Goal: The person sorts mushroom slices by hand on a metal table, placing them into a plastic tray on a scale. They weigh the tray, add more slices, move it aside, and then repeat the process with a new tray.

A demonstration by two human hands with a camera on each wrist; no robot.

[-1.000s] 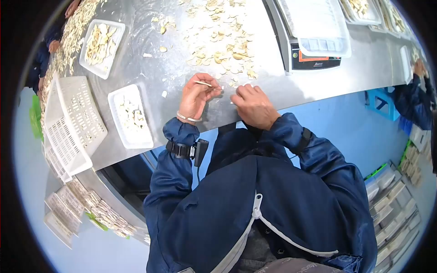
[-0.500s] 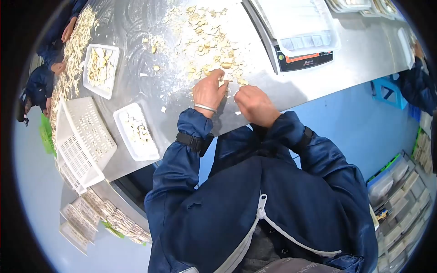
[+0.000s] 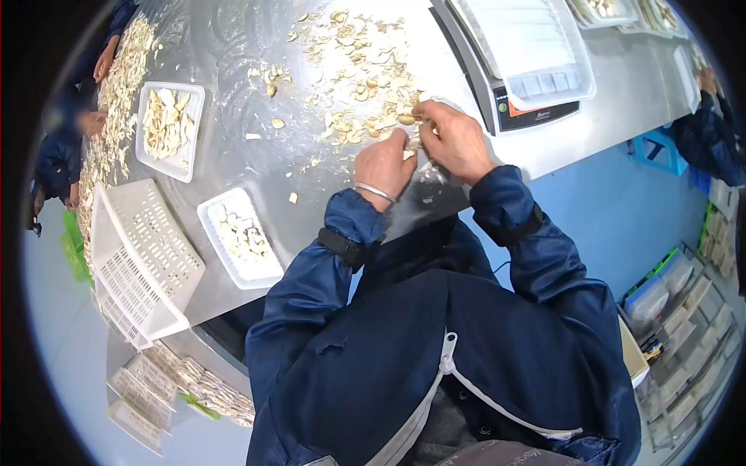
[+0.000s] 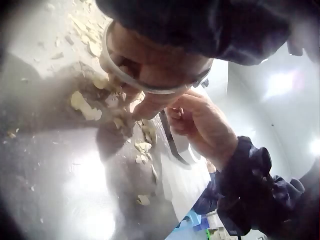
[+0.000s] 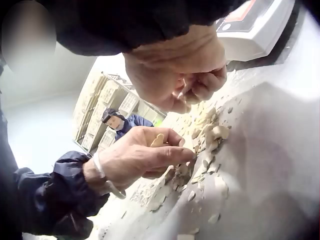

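My left hand (image 3: pixel 382 167), with a light bangle at its wrist, is low over the steel table (image 3: pixel 311 210) near the edge of the loose heap. In the right wrist view a pale dried slice (image 5: pixel 158 140) stands up between its thumb and fingers. Close beside it, my right hand (image 3: pixel 458 141) reaches to the near end of the heap of pale slices (image 3: pixel 365 46). Its fingers are curled, and a small whitish sliver (image 5: pixel 182 91) shows between them in the right wrist view. More slices (image 4: pixel 87 107) lie under the hands in the left wrist view.
Left of my hands are a white tray (image 3: pixel 260 278) of small pieces, another tray (image 3: pixel 183 167) of slices and a perforated basket (image 3: pixel 155 225). A scale (image 3: pixel 536 116) bears a clear tray (image 3: pixel 544 46) to the right. Other people work at both sides.
Both hands have moved forward toward the heap, the right one reaching farther onto its edge. My left hand, earlier raised with a slice in its fingers, has turned over and lowered. The head view has shifted.
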